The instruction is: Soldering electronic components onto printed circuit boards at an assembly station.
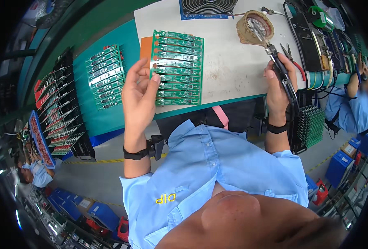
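Note:
My left hand (140, 89) grips the left edge of a green circuit board panel (177, 68), its thumb on top. The panel carries several narrow boards in rows. Under its upper left side shows a flat orange-brown piece (146, 47). My right hand (280, 81) is closed round a soldering iron (282, 70), whose tip end reaches into a round tan pot (256, 28) with silvery bits inside. Just right of that hand lie red-handled pliers (293, 60).
A second board panel (106, 76) lies on the green mat to the left. Farther left stands a rack of boards (61, 110). A fan (208, 7) sits at the back. Solder wire on a green spool (318, 16) and tools crowd the right. Stacked boards (311, 125) stand lower right; co-workers are at both sides.

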Motion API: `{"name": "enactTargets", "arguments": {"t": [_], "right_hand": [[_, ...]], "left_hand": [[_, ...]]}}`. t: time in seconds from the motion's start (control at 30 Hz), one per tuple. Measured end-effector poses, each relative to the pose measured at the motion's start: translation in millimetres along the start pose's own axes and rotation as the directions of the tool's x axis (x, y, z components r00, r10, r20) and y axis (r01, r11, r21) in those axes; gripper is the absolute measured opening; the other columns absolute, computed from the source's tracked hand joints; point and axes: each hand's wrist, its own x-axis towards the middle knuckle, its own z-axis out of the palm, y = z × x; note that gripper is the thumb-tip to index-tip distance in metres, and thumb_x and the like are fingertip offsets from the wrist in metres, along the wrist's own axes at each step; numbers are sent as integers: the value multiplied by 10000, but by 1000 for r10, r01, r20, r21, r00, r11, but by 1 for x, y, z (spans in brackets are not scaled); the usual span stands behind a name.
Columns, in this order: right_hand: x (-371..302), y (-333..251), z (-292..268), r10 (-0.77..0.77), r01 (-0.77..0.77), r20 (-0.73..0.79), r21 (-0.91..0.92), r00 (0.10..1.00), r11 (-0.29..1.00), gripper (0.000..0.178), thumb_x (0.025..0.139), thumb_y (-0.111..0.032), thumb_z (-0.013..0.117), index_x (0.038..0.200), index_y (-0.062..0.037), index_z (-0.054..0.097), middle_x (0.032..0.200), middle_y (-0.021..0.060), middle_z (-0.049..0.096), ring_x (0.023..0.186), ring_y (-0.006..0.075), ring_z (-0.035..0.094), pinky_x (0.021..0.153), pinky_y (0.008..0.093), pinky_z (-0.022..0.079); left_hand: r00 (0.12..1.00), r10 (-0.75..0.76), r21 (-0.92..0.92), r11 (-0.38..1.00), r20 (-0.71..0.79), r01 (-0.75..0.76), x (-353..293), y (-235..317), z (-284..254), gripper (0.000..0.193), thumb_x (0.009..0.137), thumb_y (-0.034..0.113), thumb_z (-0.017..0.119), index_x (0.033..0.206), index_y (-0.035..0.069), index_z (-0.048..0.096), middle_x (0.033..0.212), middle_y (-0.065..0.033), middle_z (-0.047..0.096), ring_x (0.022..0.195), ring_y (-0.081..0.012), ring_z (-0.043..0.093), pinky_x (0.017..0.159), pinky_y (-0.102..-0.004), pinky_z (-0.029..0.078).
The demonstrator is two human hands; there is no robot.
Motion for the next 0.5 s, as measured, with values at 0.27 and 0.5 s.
{"name": "enactTargets", "arguments": {"t": [0.27,0.5], "right_hand": [[-2,-2,0,2,-7,55,89,999,996,496,953,-126,663,1378,49,479,1060,113,624,890,143,596,801,287,505],[4,3,14,35,-8,-84,302,996,953,452,1018,-183,601,1392,18,449,1046,104,608,889,153,576,794,312,498]], "left_hand": [[960,186,-18,981,-209,-194,86,47,-37,427,975,81,643,1366,-25,507,1182,-53,572,1041,-120,571,917,-271,470],[891,213,-205,927,-401,-314,65,33,-57,406,1020,184,601,1338,-48,503,1284,-156,576,1133,-216,585,1027,-357,465]]}}
